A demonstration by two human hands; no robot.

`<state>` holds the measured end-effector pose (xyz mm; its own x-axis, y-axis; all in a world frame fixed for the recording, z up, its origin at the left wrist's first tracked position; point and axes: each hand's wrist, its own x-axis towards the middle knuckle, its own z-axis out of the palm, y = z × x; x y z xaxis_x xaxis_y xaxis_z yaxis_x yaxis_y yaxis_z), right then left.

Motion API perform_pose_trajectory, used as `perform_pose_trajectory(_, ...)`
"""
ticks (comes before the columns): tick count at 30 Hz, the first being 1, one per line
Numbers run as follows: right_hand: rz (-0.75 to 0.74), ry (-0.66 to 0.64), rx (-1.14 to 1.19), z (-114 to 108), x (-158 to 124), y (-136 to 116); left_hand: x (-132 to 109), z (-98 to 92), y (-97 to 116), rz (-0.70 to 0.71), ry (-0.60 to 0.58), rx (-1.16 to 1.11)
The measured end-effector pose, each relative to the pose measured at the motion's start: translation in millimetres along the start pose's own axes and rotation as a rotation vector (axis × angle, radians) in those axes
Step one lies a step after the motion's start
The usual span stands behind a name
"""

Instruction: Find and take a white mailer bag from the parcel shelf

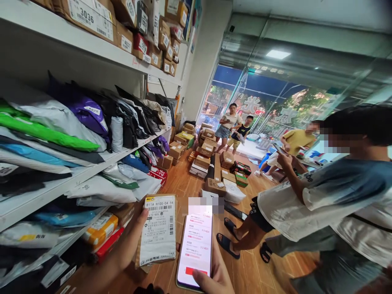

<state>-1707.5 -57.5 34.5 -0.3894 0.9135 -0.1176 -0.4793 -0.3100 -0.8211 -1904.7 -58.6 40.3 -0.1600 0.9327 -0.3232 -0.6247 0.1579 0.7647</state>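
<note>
My left hand [130,245] grips the small labelled parcel [157,230] by its left edge, beside the shelf; it looks light and soft. My right hand [214,273] cradles the phone [196,249].

Left hand [130,245], right hand [216,273]: fingers apparently curled, gripping.

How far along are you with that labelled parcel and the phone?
Done: the parcel is off the shelves, in the left hand, label facing up. In hand: the right hand holds the lit phone beside it, showing a list. Left: the parcel has not been passed to the people waiting nearby.
</note>
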Motion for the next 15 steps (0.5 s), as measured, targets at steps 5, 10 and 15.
perform_pose_trajectory(5,-0.031,0.075,-0.017,11.0,-15.5,7.0,-12.6,-11.1,8.1,-0.070,-0.019,0.054)
perform_pose_trajectory(10,-0.059,0.095,-0.022,20.1,-27.3,8.8,-17.7,-16.5,14.0,0.088,-0.047,0.233)
perform_pose_trajectory(15,-0.067,0.066,-0.052,17.8,-33.7,14.8,-19.7,-17.9,15.1,0.037,-0.053,0.186)
